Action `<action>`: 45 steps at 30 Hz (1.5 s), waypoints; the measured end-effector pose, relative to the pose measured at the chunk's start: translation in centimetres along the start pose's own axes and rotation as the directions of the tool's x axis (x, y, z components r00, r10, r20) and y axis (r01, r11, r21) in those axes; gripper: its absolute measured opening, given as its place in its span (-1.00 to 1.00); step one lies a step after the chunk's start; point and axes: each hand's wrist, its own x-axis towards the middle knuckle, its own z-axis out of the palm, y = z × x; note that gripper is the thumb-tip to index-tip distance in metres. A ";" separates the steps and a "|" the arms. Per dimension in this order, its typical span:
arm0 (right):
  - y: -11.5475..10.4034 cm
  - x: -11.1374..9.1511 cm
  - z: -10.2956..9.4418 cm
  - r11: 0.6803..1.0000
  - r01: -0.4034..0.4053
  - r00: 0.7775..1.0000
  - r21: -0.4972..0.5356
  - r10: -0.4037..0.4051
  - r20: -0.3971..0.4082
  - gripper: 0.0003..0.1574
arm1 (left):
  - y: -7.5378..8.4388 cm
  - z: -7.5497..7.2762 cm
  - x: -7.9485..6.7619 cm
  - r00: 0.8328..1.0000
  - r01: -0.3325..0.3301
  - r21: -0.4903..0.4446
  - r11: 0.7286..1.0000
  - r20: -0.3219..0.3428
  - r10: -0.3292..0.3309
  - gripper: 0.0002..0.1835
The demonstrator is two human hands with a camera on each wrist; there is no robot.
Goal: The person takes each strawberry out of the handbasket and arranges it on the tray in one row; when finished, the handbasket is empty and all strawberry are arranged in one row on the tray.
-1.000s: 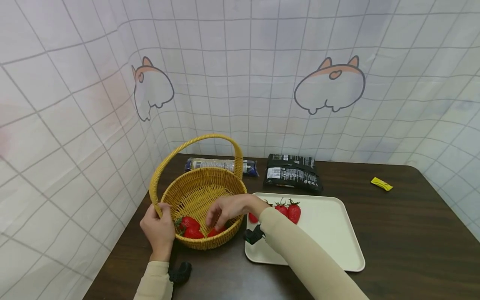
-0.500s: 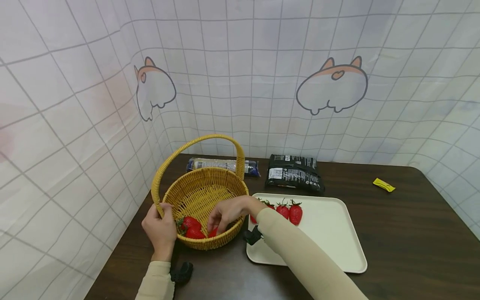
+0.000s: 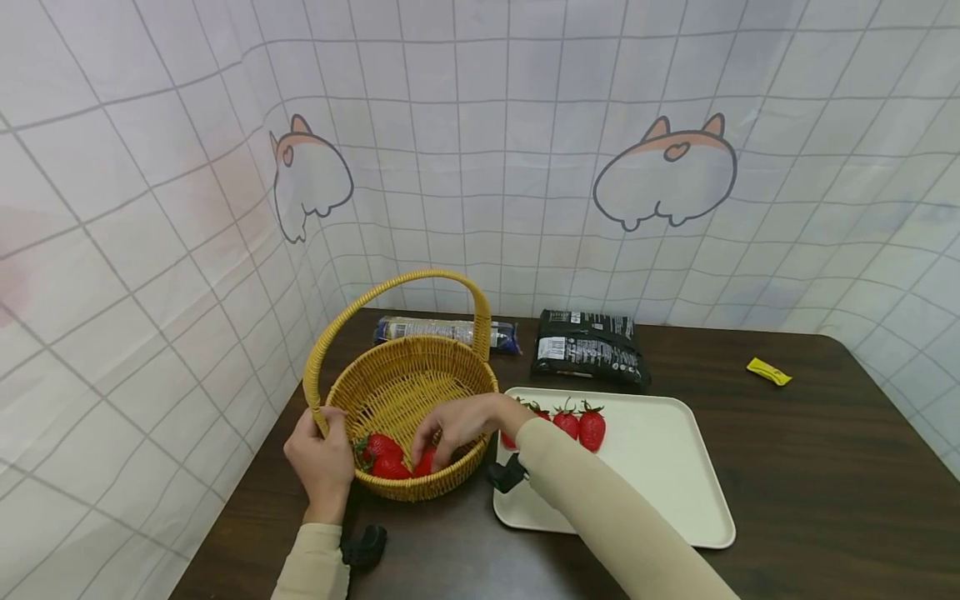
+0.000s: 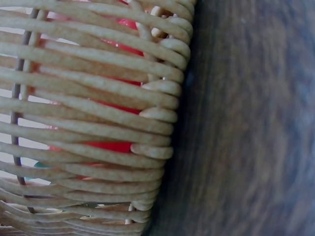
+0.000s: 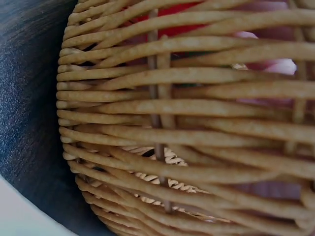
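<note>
In the head view, a yellow woven basket (image 3: 405, 400) with a tall arched handle stands at the left of the table. My left hand (image 3: 322, 458) grips it where the handle joins the rim. My right hand (image 3: 457, 425) reaches over the right rim, its fingers and thumb around a strawberry (image 3: 425, 462) low in the basket. Beside that lie other red strawberries (image 3: 384, 454). Through the weave, red fruit (image 4: 110, 146) shows in the left wrist view. The right wrist view has the basket wall (image 5: 197, 108) in front, partly hiding fingertips and a red strawberry (image 5: 172, 12).
A cream tray (image 3: 660, 475) sits right of the basket, with several strawberries (image 3: 592, 428) along its far left side, partly behind my right forearm. Behind lie a black packet (image 3: 588, 346) and a long blue-ended package (image 3: 502, 336). A small yellow wrapper (image 3: 768, 372) lies far right.
My right hand has lowered slightly in the basket, and its fingers have closed around the strawberry. My left hand keeps its grip on the basket. The view has shifted slightly.
</note>
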 end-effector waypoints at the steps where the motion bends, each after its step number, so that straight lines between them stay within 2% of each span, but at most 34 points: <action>1: 0.0 -0.1 0.0 1.000 0.015 1.000 0.005 -0.015 -0.024 -0.66 | 0.0 0.0 0.0 1.000 0.001 0.000 1.000 0.002 -0.001 -0.81; 6: -0.3 -0.8 0.1 0.997 0.079 0.986 0.012 -0.076 -0.151 -0.73 | 0.1 0.0 -0.1 1.000 0.011 0.003 1.000 0.005 -0.011 -0.80; 11: -0.5 -1.4 0.2 0.994 0.111 0.960 -0.024 -0.113 -0.256 -0.79 | 0.1 0.1 -0.2 1.000 0.011 0.002 1.000 0.002 -0.011 -0.80; 17: -0.5 -1.7 0.5 0.987 0.142 0.927 0.070 -0.108 -0.358 -0.73 | 0.2 0.2 -0.1 1.000 0.010 -0.006 1.000 0.001 -0.010 -0.79; 22: -0.5 -1.9 0.6 0.984 0.146 0.910 0.106 -0.092 -0.403 -0.66 | 0.2 0.2 -0.1 1.000 0.020 -0.009 1.000 0.000 -0.020 -0.80; 25: -0.6 -2.1 0.7 0.987 0.139 0.900 0.078 -0.093 -0.425 -0.69 | 0.1 0.2 -0.2 1.000 0.022 -0.008 1.000 0.004 -0.022 -0.80; 30: -0.6 -2.6 0.7 0.990 0.141 0.879 -0.009 -0.129 -0.460 -0.86 | 0.0 0.2 -0.2 1.000 0.017 -0.010 1.000 0.010 -0.017 -0.80; 33: -0.6 -3.0 0.7 0.990 0.130 0.863 -0.059 -0.142 -0.486 -0.84 | 0.0 0.3 -0.2 1.000 0.009 -0.008 1.000 0.006 -0.009 -0.80; 36: -0.7 -3.7 0.7 0.991 0.114 0.851 -0.064 -0.131 -0.508 -0.81 | -0.1 0.3 -0.1 1.000 0.008 -0.005 1.000 0.001 -0.008 -0.79; 40: -0.4 -4.7 0.7 0.993 0.105 0.823 -0.062 -0.122 -0.555 -0.81 | -0.2 0.3 -0.1 1.000 0.012 -0.003 1.000 -0.004 -0.012 -0.79; 45: 0.2 -6.5 0.7 0.992 0.129 0.770 -0.011 -0.107 -0.629 -0.80 | -0.2 0.1 -0.1 1.000 0.018 -0.002 1.000 -0.009 -0.018 -0.79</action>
